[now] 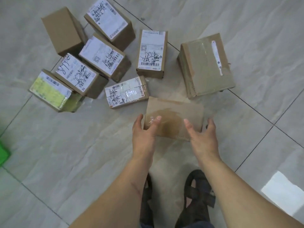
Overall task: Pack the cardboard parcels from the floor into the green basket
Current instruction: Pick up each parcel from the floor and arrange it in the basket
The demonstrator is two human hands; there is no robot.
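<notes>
A plain brown cardboard parcel point(174, 116) with clear tape lies just in front of me on the tiled floor. My left hand point(144, 134) holds its near left corner, thumb on top and fingers down the side. My right hand point(200, 137) holds the near right corner the same way. Whether the parcel touches the floor I cannot tell. Only a corner of the green basket point(3, 153) shows at the left edge. Several other parcels lie beyond, among them a small labelled one point(126, 92) and a large taped one point(207, 65).
A cluster of labelled cardboard parcels fills the upper left, including one with a yellow-green label point(51, 91) and a plain one point(63, 30). An upright labelled parcel point(152, 51) stands in the middle. My feet in dark sandals point(197, 195) are below the hands.
</notes>
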